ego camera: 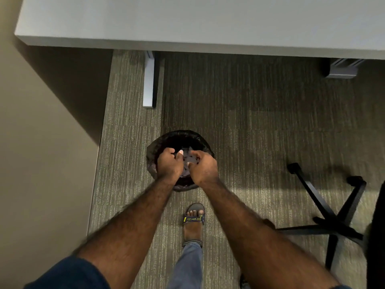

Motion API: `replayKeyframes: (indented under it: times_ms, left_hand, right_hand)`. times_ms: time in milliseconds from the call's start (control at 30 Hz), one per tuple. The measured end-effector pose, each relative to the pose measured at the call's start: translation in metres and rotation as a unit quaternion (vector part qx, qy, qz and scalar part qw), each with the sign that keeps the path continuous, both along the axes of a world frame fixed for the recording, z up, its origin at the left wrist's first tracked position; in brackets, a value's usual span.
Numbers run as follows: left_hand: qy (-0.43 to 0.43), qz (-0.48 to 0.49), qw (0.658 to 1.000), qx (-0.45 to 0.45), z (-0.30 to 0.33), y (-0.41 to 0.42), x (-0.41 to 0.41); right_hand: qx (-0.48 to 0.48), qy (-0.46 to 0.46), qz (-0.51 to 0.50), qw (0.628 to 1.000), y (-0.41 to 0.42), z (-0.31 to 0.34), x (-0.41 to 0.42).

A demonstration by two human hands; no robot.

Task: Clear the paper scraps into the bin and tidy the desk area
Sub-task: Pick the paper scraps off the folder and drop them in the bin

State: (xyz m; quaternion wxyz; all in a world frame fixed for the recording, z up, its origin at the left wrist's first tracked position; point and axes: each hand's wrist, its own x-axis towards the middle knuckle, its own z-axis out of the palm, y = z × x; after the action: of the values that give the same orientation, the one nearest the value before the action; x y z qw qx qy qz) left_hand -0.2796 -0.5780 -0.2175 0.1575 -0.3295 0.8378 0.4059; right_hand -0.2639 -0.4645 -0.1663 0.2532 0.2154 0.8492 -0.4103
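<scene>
From the head camera, both hands are hovering over the round bin [179, 138], which is standing on the carpet [250, 132] in front of the white tabletop [187, 21]. The left hand [169, 164] is curling its fingers around a pale paper scrap [180, 153]. The right hand [203, 168] is curling loosely; its grip cannot be told. More scraps [190, 158] are lying inside the bin.

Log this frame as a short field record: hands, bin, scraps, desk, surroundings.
left hand: over the bin, fingers curled
right hand: over the bin, fingers curled
bin: round, black liner, on the carpet in front of the desk
paper scraps: pale pieces inside the bin
desk: white, visible part bare
office chair base: at the right
</scene>
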Motion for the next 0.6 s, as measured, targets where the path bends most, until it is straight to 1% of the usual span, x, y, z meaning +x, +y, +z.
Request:
replayKeyframes:
  times_ms: [200, 367, 500, 600]
  left_hand:
    - [0.040, -0.039, 0.998, 0.008, 0.022, 0.054, 0.002]
    - [0.089, -0.073, 0.993, -0.004, 0.049, 0.123, 0.018]
    - [0.108, -0.116, 0.987, 0.009, 0.065, 0.184, 0.045]
    - [0.128, -0.161, 0.978, 0.018, 0.077, 0.238, 0.072]
  right_hand:
    - [0.050, 0.037, 0.020, 0.998, 0.047, 0.022, 0.024]
    - [0.094, 0.096, 0.036, 0.990, 0.111, 0.047, 0.054]
    - [0.109, 0.091, -0.009, 0.990, 0.170, 0.063, 0.083]
    - [0.142, 0.102, -0.027, 0.984, 0.224, 0.075, 0.110]
